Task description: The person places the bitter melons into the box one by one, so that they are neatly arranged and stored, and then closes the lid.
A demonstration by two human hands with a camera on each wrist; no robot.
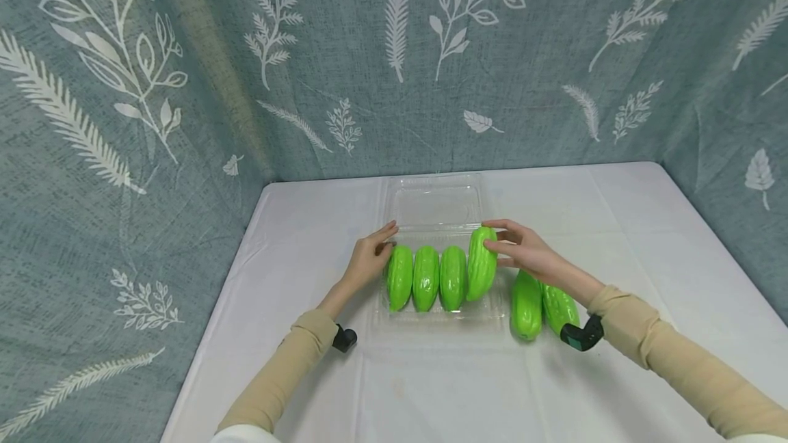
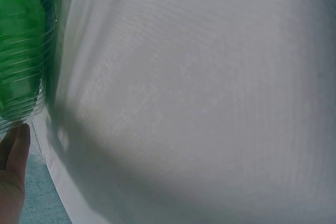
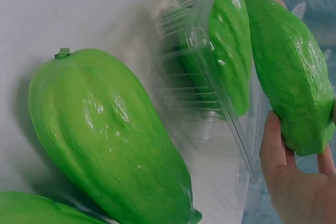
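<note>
A clear plastic clamshell box [image 1: 492, 305] lies with its lid [image 1: 438, 202] folded back. Inside stand three glossy green ridged gourds, among them the leftmost one [image 1: 400, 279] and the middle one [image 1: 426, 279]. My left hand [image 1: 368, 256] touches the box's upper left edge with fairly straight fingers; the left wrist view catches only its fingertips [image 2: 22, 134] against the ribbed plastic. With thumb and fingers my right hand [image 1: 523, 249] grips a fourth gourd [image 1: 482, 265], tilted, at the box's right end. The right wrist view shows this gourd [image 3: 291, 72] raised beside the box wall.
Two more green gourds, a near one [image 1: 526, 306] and one partly under the right forearm [image 1: 559, 306], lie on the white tablecloth [image 1: 431, 388] right of the box. Patterned blue-green curtains [image 1: 363, 39] stand behind and at the sides.
</note>
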